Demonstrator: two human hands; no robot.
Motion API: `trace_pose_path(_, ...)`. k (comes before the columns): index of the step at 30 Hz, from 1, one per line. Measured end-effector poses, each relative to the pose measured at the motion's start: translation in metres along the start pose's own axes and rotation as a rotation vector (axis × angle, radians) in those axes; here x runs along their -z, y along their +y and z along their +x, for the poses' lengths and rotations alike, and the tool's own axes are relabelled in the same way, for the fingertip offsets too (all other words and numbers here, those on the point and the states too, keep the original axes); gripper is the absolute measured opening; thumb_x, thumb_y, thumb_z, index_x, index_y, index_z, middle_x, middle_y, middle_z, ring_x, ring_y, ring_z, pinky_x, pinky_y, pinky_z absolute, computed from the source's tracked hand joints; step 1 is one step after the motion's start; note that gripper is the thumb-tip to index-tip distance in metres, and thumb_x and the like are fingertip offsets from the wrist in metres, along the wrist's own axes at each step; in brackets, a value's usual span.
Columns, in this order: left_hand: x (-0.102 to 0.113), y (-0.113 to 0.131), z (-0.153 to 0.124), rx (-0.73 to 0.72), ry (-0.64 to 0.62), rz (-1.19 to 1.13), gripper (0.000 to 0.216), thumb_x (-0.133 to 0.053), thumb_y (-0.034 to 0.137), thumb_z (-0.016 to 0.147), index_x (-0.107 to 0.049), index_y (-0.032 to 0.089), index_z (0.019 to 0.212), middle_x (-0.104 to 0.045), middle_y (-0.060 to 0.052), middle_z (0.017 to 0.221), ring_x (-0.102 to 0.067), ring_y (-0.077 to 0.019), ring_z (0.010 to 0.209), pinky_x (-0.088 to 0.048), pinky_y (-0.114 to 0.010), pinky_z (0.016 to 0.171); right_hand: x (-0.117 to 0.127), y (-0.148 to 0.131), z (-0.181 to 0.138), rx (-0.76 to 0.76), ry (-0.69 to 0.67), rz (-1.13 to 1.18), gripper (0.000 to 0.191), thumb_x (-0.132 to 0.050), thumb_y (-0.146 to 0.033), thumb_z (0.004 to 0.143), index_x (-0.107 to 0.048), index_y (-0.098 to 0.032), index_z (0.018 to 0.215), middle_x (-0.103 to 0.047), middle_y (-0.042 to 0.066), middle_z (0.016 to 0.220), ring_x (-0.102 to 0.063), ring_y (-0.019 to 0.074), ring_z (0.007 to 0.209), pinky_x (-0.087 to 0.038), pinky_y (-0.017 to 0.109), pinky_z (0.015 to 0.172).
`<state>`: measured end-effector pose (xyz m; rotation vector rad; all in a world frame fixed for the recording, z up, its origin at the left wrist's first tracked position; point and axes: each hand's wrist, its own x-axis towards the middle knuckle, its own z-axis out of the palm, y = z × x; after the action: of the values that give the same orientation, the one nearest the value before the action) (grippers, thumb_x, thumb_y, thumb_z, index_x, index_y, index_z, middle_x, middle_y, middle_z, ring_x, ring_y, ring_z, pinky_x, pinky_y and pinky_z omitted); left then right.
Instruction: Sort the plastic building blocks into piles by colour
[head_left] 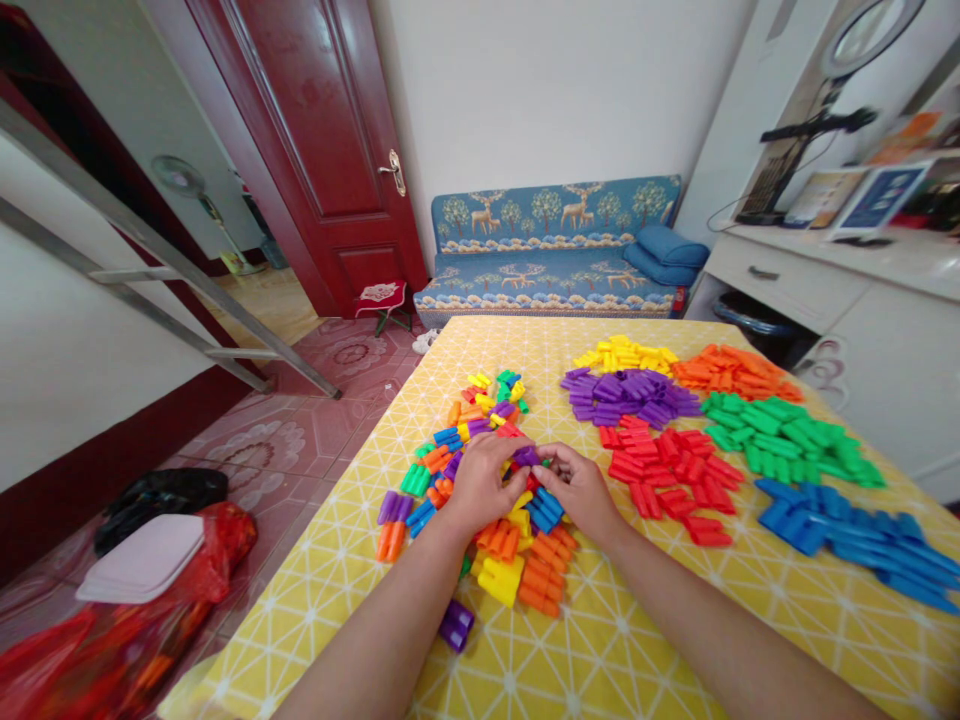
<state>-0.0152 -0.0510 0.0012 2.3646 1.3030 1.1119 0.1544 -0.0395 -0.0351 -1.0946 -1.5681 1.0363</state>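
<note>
Over a mixed heap of colourful plastic bullet-shaped building blocks (501, 540), my two hands meet at the middle of the table. My left hand (484, 478) is closed, its thumb and fingers at a purple block (527, 456). From the other side my right hand (579, 488) pinches at the same block; its fingertips are partly hidden. A red block shows just under the fingers. Around my hands lie orange blocks (544, 575), a yellow block (501, 580) and blue blocks (545, 510). A lone purple block (456, 626) lies near my left forearm.
Single-colour piles lie on the right: yellow (626, 355), purple (628, 398), orange (735, 373), red (667, 462), green (787, 435) and blue (855, 535). The yellow tablecloth (337, 600) covers the table. Beyond stand a blue sofa (555, 268) and a small stool (381, 297).
</note>
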Motion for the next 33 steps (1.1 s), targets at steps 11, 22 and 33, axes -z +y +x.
trace_pose_path(11, -0.0019, -0.0011, 0.0006, -0.001, -0.022, 0.006, 0.038, -0.059, 0.014, 0.077, -0.065, 0.025, 0.113, -0.071, -0.005, 0.101, -0.062, -0.0218, 0.097, -0.042, -0.041, 0.094, 0.0018, -0.0012, 0.0023, 0.006, -0.031, 0.008, 0.017, -0.059, -0.028, 0.077, -0.065, -0.018, 0.090, -0.061, -0.001, 0.067, -0.053, 0.0128, 0.059, -0.042, 0.023, 0.053)
trace_pose_path(22, -0.0012, -0.0006, 0.0008, -0.007, -0.022, 0.011, 0.036, -0.059, 0.015, 0.079, -0.065, 0.025, 0.113, -0.071, -0.005, 0.102, -0.062, -0.0217, 0.097, -0.041, -0.040, 0.094, 0.0025, -0.0022, 0.0023, 0.026, -0.037, -0.009, 0.017, -0.059, -0.026, 0.078, -0.065, -0.018, 0.091, -0.063, 0.000, 0.075, -0.055, 0.0125, 0.062, -0.044, 0.024, 0.057)
trace_pose_path(33, -0.0007, -0.0003, 0.0002, 0.006, -0.036, 0.022, 0.035, -0.059, 0.016, 0.080, -0.065, 0.025, 0.114, -0.071, -0.004, 0.104, -0.061, -0.0219, 0.099, -0.041, -0.039, 0.094, 0.0030, 0.0019, 0.0023, 0.021, -0.042, -0.016, 0.018, -0.058, -0.026, 0.078, -0.064, -0.017, 0.093, -0.064, 0.002, 0.077, -0.055, 0.0130, 0.065, -0.044, 0.024, 0.058)
